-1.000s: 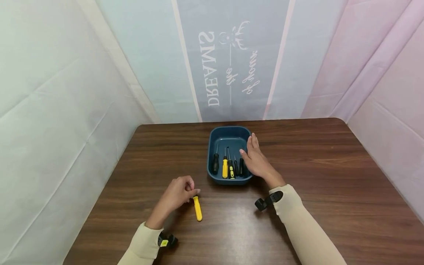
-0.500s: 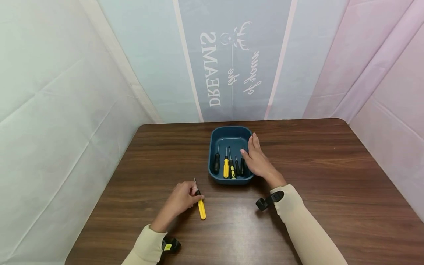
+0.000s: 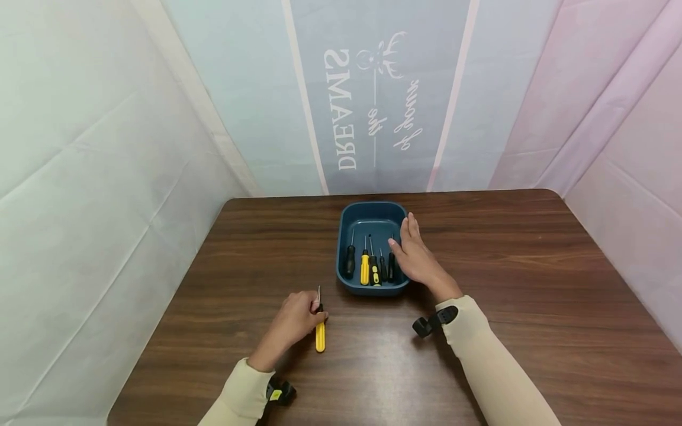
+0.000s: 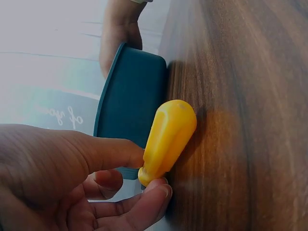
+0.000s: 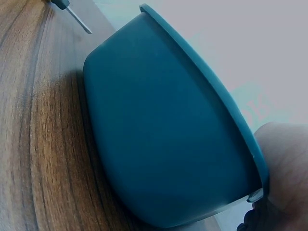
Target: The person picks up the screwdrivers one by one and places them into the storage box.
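Note:
My left hand [image 3: 295, 316] pinches a screwdriver [image 3: 320, 337] between thumb and fingers near its black collar. The yellow handle [image 4: 171, 137] points toward me, low over the tabletop, and the thin metal shaft points toward the back. My right hand [image 3: 418, 257] rests at the right rim of a dark blue bin [image 3: 373, 290], fingers straight along the side and thumb over the inside. Within the bin lie several screwdrivers: a black one [image 3: 350, 261] at left, a yellow one [image 3: 364, 270], a black-and-yellow one [image 3: 375, 273] and slim black ones at right, partly behind the thumb.
The bin stands near the back edge of a dark wood table [image 3: 495, 260]. Pale cloth hangs behind the table and on both sides, and the back cloth [image 3: 362, 112] carries mirrored lettering.
My left hand has shifted slightly right with the screwdriver, whose shaft has come into sight and turned to point straight back. My right hand has stayed at the bin's rim.

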The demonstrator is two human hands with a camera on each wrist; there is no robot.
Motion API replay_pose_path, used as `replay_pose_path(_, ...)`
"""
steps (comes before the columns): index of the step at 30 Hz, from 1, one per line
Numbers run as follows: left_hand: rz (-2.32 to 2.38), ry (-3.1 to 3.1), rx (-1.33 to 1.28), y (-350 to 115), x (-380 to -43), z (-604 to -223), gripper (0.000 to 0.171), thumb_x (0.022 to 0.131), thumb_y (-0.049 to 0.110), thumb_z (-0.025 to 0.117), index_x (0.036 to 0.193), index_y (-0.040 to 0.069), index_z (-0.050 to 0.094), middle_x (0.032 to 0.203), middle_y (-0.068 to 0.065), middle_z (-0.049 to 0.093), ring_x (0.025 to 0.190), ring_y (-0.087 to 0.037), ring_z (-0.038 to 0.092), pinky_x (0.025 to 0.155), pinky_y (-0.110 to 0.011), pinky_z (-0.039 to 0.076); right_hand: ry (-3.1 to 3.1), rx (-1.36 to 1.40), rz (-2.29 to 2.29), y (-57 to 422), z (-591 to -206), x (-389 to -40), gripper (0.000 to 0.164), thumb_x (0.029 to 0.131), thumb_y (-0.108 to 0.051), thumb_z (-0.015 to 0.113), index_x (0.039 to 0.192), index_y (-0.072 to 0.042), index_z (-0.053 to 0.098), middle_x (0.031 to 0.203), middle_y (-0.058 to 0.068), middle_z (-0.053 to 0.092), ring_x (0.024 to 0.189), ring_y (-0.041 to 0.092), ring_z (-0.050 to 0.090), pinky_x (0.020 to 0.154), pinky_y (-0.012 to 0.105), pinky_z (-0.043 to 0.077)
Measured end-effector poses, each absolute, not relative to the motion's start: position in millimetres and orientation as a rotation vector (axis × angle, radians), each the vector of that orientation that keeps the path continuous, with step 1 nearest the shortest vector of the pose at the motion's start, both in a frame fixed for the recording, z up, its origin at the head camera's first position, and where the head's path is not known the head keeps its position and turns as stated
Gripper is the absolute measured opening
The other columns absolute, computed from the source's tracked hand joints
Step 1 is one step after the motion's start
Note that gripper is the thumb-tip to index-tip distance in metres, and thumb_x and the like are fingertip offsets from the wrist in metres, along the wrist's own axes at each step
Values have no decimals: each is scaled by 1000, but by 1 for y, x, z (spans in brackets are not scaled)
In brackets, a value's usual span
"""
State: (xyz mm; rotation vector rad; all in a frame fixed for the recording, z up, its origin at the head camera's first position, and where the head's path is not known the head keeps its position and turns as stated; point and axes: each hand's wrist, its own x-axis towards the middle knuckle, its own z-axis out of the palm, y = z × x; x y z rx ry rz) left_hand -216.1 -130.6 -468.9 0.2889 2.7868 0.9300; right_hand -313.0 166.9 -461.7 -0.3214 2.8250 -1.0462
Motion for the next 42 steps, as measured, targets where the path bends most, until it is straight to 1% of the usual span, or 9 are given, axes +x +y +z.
replay_pose_path(5, 1011, 2726, 256, -132, -217, -473, 41, 88, 11, 79, 70, 12, 42, 61, 0, 47, 48, -10, 56, 45, -24, 44, 2835, -330, -1034, 168, -464, -311, 76, 111, -41, 34, 160, 1, -6, 166, 6, -27, 155, 27, -15, 121, 58, 13)
replay_pose_path(14, 1039, 2740, 300, -132, -220, -468, 43, 89, 9, 77, 68, 13, 40, 61, 1, 44, 48, -11, 56, 45, -25, 45, 2847, -350, -1040, 171, -465, -311, 75, 111, -36, 37, 159, 2, -6, 165, 6, -27, 154, 29, -15, 121, 59, 12)
replay_pose_path(21, 1060, 2743, 297, -130, -223, -459, 41, 89, 9, 77, 68, 12, 42, 62, 1, 43, 50, -12, 57, 47, -26, 48, 2857, -370, -1031, 172, -465, -310, 76, 111, -39, 35, 159, 2, -7, 165, 6, -28, 154, 28, -17, 122, 58, 10)
replay_pose_path(26, 1081, 2741, 302, -128, -224, -451, 41, 89, 9, 77, 68, 12, 42, 62, 1, 43, 51, -12, 58, 48, -27, 50, 2874, -386, -1027, 174, -466, -309, 77, 111, -38, 36, 159, 4, -6, 165, 8, -27, 154, 30, -16, 121, 59, 10)
replay_pose_path(33, 1104, 2744, 328, -124, -225, -442, 41, 90, 10, 76, 69, 12, 42, 62, 2, 44, 54, -12, 58, 50, -27, 47, 2875, -364, -1025, 175, -471, -307, 76, 111, -37, 37, 160, 1, -7, 165, 5, -28, 154, 27, -16, 121, 58, 12)
replay_pose_path(40, 1142, 2718, 304, -117, -222, -440, 38, 91, 10, 76, 71, 11, 43, 64, -1, 45, 58, -14, 62, 55, -28, 55, 2874, -368, -1030, 173, -475, -304, 77, 110, -41, 35, 160, -1, -7, 165, 3, -28, 154, 25, -16, 121, 58, 12)
replay_pose_path(42, 1144, 2722, 309, -115, -223, -439, 37, 91, 11, 76, 71, 11, 44, 65, -2, 46, 59, -15, 63, 56, -28, 55, 2873, -363, -1033, 173, -476, -302, 77, 110, -41, 35, 160, -1, -7, 165, 3, -28, 154, 24, -16, 121, 58, 12)
